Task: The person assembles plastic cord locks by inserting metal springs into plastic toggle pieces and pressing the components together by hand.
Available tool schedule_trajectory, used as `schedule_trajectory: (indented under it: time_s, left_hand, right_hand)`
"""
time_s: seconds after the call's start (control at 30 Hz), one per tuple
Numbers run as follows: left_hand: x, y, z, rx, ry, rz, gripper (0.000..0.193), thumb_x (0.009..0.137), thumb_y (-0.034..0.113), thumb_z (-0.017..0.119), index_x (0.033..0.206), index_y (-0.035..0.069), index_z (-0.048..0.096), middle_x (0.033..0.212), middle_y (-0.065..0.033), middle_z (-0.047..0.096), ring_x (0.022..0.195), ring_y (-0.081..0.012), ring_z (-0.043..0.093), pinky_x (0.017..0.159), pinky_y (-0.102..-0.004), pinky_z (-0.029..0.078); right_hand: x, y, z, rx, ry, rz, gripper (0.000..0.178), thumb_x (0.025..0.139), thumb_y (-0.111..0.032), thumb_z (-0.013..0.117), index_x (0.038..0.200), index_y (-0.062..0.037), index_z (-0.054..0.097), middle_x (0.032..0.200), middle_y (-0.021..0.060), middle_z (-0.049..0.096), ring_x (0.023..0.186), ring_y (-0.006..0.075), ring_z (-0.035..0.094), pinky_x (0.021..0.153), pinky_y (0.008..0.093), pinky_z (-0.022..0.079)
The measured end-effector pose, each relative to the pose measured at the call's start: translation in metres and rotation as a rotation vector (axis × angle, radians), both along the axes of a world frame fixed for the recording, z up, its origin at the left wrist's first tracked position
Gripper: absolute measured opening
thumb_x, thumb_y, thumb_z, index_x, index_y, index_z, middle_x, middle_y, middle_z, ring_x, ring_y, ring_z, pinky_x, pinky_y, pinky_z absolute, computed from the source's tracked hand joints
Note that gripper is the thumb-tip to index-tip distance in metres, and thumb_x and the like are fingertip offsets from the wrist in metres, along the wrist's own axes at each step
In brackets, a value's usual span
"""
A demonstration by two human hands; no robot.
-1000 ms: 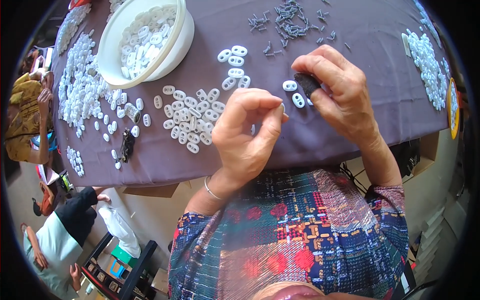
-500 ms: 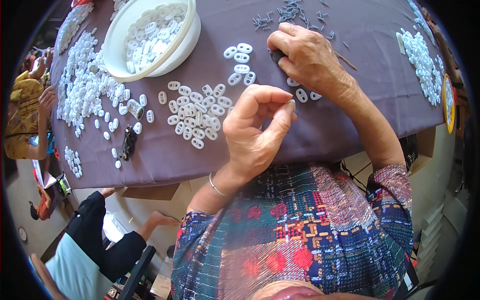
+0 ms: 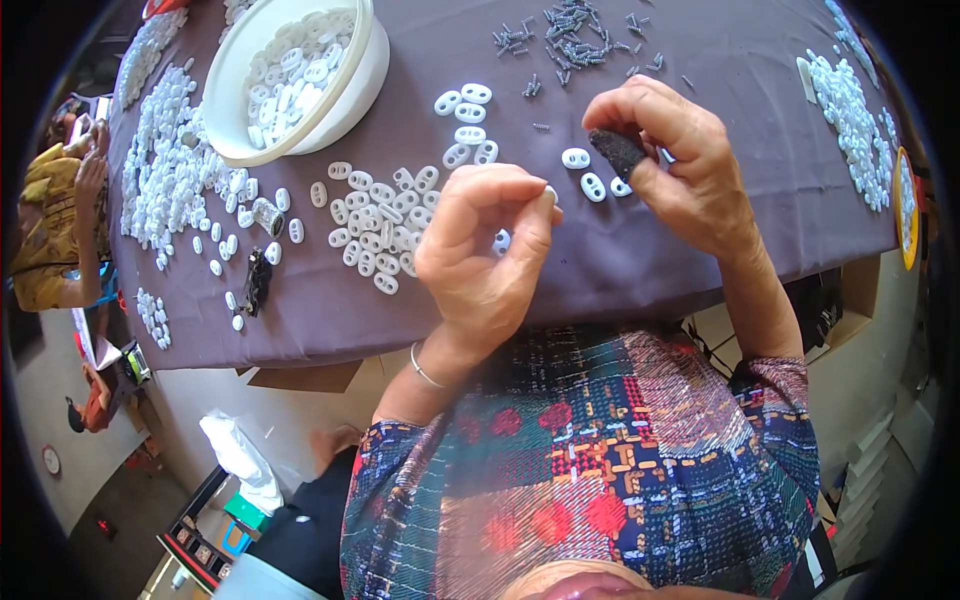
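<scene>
My left hand (image 3: 487,245) is raised over the near part of the table, thumb and forefinger pinched together. A small white piece (image 3: 551,195) shows between those fingertips; most of it is hidden. My right hand (image 3: 680,150) grips a dark, rough-looking lump (image 3: 617,153) between thumb and fingers. Beside and partly behind it lie a few white oval two-hole pieces (image 3: 592,187). A heap of similar two-hole pieces (image 3: 360,220) spreads left of my left hand, with a small group (image 3: 469,112) beyond it. One dark coil spring (image 3: 541,127) lies between that group and my right hand.
Several dark springs (image 3: 575,40) are scattered at the far side. A white tub (image 3: 365,95) holds more white pieces. Piles of small white parts lie at the left (image 3: 165,165) and right (image 3: 850,125) of the purple cloth (image 3: 300,335). Another person (image 3: 60,220) sits at far left.
My right hand has moved right and away from the white group, still holding the dark lump, uncovering a spring. My left hand stays pinched, slightly further left. The view has shifted a little.
</scene>
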State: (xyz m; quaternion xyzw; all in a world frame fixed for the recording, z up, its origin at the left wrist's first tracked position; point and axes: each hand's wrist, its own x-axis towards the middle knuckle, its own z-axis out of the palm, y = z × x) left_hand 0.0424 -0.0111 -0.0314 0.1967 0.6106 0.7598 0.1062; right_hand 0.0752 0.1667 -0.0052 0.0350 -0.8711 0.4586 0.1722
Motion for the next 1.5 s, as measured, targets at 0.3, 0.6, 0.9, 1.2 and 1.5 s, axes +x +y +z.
schedule_trajectory:
  time_s: [0.3, 0.6, 0.9, 1.2, 1.5]
  left_hand:
    - [-0.006, -0.007, 0.003, 0.002, -0.175, 0.022, 0.01, 0.082, -0.003, 0.06, 0.091, -0.002, 0.056, 0.083, -0.0074, 0.061, 0.072, -0.0146, 0.063, 0.06, -0.0225, 0.051]
    - [-0.007, -0.008, 0.008, 0.18, -0.463, -0.09, 0.014, 0.084, 0.005, 0.061, 0.095, -0.003, 0.059, 0.084, -0.0092, 0.063, 0.071, -0.0166, 0.063, 0.056, -0.0241, 0.05]
    - [-0.024, -0.019, 0.024, -0.123, -0.312, -0.055, 0.015, 0.084, 0.008, 0.061, 0.094, -0.003, 0.06, 0.081, -0.007, 0.062, 0.069, -0.0127, 0.06, 0.057, -0.0211, 0.047]
    - [-0.067, -0.004, 0.017, -0.786, 0.665, -0.064, 0.011, 0.07, 0.009, 0.068, 0.079, 0.005, 0.062, 0.077, -0.0067, 0.06, 0.072, -0.0221, 0.055, 0.064, -0.0325, 0.045]
    - [-0.081, 0.018, 0.014, -0.941, 0.794, -0.268, 0.013, 0.074, 0.017, 0.064, 0.08, 0.005, 0.063, 0.079, -0.0068, 0.057, 0.083, -0.0268, 0.051, 0.072, -0.0375, 0.044]
  right_hand:
    - [0.005, -0.017, 0.003, -0.061, -0.043, 0.106, 0.023, 0.069, 0.008, 0.053, 0.091, -0.0002, 0.058, 0.078, 0.0036, 0.053, 0.068, 0.0106, 0.052, 0.056, 0.0219, 0.038]
    - [0.007, -0.031, -0.007, -0.251, -0.082, 0.095, 0.019, 0.073, 0.004, 0.055, 0.092, 0.0008, 0.058, 0.076, 0.0012, 0.053, 0.069, 0.0081, 0.053, 0.056, 0.02, 0.039]
    - [0.007, -0.007, 0.003, -0.603, -0.472, 0.077, 0.019, 0.076, 0.0, 0.052, 0.092, 0.0004, 0.061, 0.079, -0.0014, 0.058, 0.065, 0.0028, 0.049, 0.055, 0.0167, 0.039]
    - [0.008, 0.003, -0.004, -0.47, -0.279, -0.069, 0.021, 0.07, -0.001, 0.051, 0.089, 0.0031, 0.061, 0.076, 0.0024, 0.06, 0.067, 0.006, 0.053, 0.061, 0.021, 0.045]
    - [0.013, 0.006, -0.008, -0.584, -0.258, -0.068, 0.022, 0.07, 0.001, 0.051, 0.089, 0.0038, 0.06, 0.077, 0.0009, 0.06, 0.069, 0.005, 0.053, 0.063, 0.0199, 0.045]
